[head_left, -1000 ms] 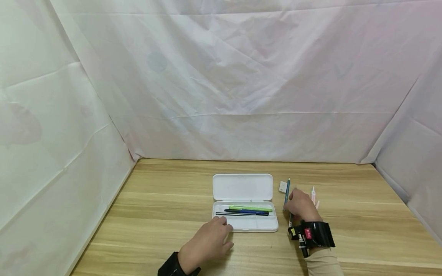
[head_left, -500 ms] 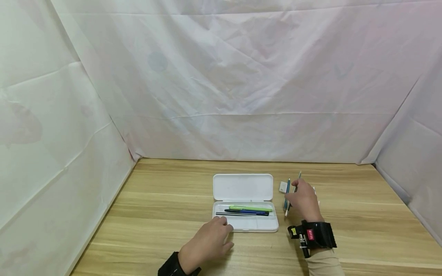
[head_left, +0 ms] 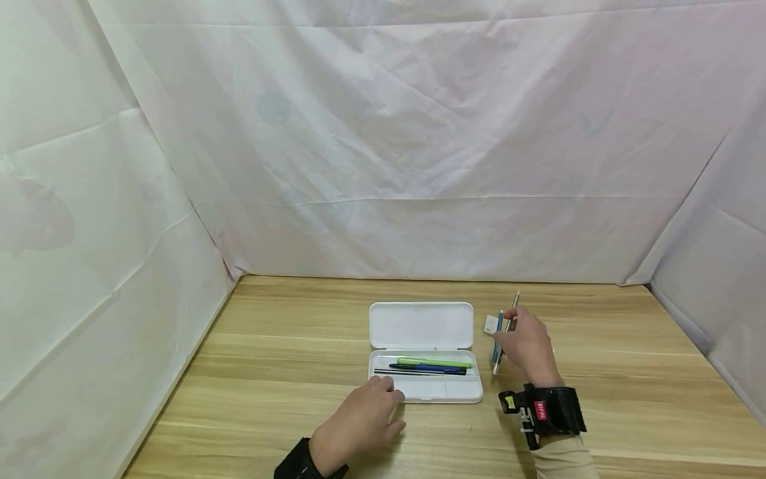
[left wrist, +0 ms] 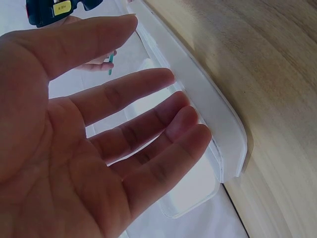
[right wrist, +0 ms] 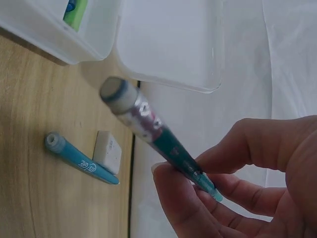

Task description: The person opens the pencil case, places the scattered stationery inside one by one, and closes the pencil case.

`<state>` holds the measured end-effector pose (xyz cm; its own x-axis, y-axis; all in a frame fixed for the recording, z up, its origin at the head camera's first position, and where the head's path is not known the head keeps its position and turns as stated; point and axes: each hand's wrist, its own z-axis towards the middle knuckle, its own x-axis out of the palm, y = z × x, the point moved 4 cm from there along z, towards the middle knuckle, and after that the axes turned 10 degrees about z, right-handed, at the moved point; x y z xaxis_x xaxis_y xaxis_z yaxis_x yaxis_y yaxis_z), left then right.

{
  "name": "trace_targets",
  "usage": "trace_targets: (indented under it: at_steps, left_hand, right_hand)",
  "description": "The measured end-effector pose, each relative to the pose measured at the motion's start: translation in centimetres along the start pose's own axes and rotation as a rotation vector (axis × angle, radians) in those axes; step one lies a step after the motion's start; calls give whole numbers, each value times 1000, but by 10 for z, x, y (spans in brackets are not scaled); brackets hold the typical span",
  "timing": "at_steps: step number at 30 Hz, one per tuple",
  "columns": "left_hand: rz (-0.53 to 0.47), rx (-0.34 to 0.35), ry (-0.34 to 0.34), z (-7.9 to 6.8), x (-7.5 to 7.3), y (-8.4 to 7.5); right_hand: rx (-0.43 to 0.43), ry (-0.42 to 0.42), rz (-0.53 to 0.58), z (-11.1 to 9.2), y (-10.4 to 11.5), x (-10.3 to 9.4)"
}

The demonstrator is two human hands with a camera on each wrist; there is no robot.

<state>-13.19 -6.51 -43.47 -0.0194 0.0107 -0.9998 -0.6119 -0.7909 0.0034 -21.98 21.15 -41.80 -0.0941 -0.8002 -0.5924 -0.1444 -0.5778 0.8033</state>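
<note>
My right hand (head_left: pixel 528 346) pinches a teal pen (right wrist: pixel 173 151) between thumb and fingers. The pen has a patterned band and a pale blunt end, and it is raised over the table at a slant. Below it lie a blue pen (right wrist: pixel 84 161) and a white eraser (right wrist: pixel 107 151), side by side. My left hand (head_left: pixel 362 416) rests with relaxed fingers at the front edge of the white pencil case (head_left: pixel 461 389). The case's lid (head_left: pixel 419 326) is folded back. Inside sit a green pen (head_left: pixel 439 362), a dark blue pen (head_left: pixel 427 368) and thin black sticks.
White cloth (head_left: pixel 383 153) hangs behind the wooden table (head_left: pixel 287 332) and along both sides. Another light-coloured item behind my right hand is mostly hidden by it. A black camera strap (head_left: pixel 556 411) wraps my right wrist.
My right hand has picked up the teal pen and lifted it slightly, its far end now pointing up and away. The left hand and the pencil case have stayed in place.
</note>
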Motion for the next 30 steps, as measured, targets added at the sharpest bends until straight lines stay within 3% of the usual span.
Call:
trace_targets:
  at_steps: [12, 30]
  left_hand:
    - [13, 3, -17, 0, 0, 0]
    - [27, 6, -24, -1, 2, -1]
  right_hand:
    - [-79, -83, 0, -3, 11, -3]
    - [-163, -81, 28, -7, 20, -3]
